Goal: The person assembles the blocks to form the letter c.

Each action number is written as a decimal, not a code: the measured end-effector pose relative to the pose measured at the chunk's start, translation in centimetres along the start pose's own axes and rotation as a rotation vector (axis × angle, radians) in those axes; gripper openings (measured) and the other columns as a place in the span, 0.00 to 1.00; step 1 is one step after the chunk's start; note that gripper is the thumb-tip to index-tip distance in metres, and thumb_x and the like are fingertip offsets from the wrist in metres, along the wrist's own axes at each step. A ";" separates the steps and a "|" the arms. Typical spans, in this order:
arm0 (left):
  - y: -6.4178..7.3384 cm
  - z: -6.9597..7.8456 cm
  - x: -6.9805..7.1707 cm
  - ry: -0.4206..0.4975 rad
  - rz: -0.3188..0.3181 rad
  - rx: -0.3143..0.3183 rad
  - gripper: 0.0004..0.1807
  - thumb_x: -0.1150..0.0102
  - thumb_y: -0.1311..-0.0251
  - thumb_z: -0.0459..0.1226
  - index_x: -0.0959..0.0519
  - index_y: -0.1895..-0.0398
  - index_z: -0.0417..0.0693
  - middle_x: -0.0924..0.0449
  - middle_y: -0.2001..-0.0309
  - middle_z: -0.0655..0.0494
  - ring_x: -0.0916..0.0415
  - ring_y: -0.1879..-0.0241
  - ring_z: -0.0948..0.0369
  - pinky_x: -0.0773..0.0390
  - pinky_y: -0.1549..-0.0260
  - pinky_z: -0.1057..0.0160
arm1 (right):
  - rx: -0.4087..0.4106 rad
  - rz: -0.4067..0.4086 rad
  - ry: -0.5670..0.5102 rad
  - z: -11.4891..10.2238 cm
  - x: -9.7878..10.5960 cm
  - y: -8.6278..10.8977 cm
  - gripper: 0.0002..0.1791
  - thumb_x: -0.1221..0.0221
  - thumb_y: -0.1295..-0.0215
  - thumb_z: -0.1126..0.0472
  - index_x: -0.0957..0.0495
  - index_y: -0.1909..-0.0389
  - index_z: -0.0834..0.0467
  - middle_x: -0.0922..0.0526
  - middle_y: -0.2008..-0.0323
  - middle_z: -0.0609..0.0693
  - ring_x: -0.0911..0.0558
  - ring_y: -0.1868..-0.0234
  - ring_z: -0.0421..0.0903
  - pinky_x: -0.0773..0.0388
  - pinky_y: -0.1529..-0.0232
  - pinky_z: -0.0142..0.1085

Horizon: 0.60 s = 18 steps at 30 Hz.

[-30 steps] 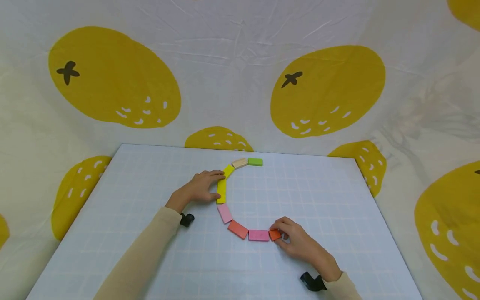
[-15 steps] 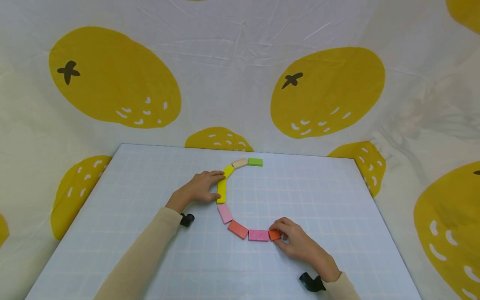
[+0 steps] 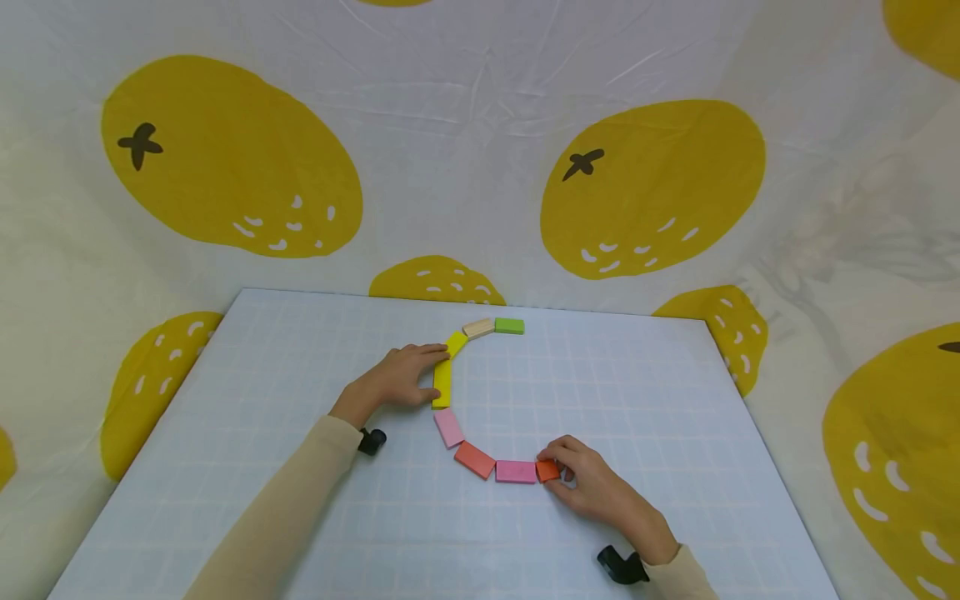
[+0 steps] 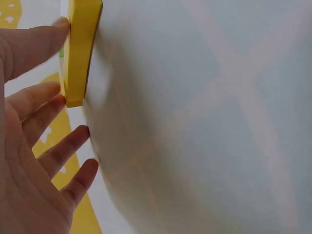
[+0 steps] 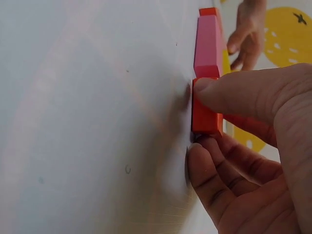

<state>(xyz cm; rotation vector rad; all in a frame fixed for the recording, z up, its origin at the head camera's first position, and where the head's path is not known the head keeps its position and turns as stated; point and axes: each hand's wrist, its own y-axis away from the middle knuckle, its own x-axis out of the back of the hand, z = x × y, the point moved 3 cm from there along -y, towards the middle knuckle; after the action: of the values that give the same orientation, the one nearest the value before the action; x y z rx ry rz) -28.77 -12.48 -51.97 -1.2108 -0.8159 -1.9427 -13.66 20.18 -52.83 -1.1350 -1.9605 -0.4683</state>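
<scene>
Flat wooden blocks lie end to end in an open curve on the board. My left hand (image 3: 396, 377) touches the outer side of the long yellow block (image 3: 443, 379), thumb near its front end and fingertips near its far end; the fingers are extended. In the left wrist view the thumb and fingers rest against the yellow block (image 4: 82, 48). My right hand (image 3: 596, 483) pinches an orange block (image 3: 547, 471) at the curve's near right end. In the right wrist view the thumb covers part of the orange block (image 5: 206, 114), which abuts a pink block (image 5: 207, 46).
Farther along the curve lie a tilted yellow block (image 3: 457, 342), a plain wood block (image 3: 478, 327) and a green block (image 3: 509, 326). A light pink block (image 3: 449, 427) and a red-orange block (image 3: 474, 459) form its lower left. A fruit-print cloth (image 3: 450, 167) hangs behind the gridded board (image 3: 637, 400).
The whole scene shifts slightly as the head camera moves. Both hands and the blocks keep their places relative to each other.
</scene>
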 end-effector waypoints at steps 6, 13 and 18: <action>0.5 -1.0 0.1 0.046 0.055 -0.019 0.47 0.36 0.36 0.54 0.42 0.18 0.49 0.44 0.19 0.50 0.43 0.21 0.47 0.39 0.27 0.37 | -0.045 -0.025 0.023 0.0 0.5 -0.3 0.19 0.30 0.37 0.62 0.18 0.45 0.56 0.19 0.48 0.46 0.22 0.58 0.39 0.18 0.58 0.31; 1.7 -2.3 -0.1 0.012 0.066 0.014 0.46 0.37 0.37 0.56 0.41 0.19 0.52 0.40 0.21 0.48 0.41 0.23 0.46 0.37 0.27 0.38 | -0.142 -0.026 0.064 0.6 1.8 -0.7 0.26 0.31 0.34 0.48 0.21 0.38 0.52 0.21 0.41 0.45 0.21 0.43 0.46 0.18 0.42 0.47; 3.5 -3.0 0.1 0.002 0.081 0.014 0.45 0.36 0.37 0.55 0.39 0.20 0.52 0.38 0.22 0.47 0.40 0.24 0.45 0.37 0.28 0.35 | -0.143 0.057 0.121 2.3 3.5 -1.2 0.30 0.30 0.36 0.50 0.23 0.36 0.56 0.21 0.39 0.51 0.23 0.37 0.53 0.22 0.37 0.55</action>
<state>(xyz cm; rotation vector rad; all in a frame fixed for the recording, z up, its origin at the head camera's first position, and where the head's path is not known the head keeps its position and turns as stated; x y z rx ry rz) -27.37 -16.87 -52.46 -1.2151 -0.7670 -1.8699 -16.65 23.00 -51.35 -1.2198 -1.8085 -0.6405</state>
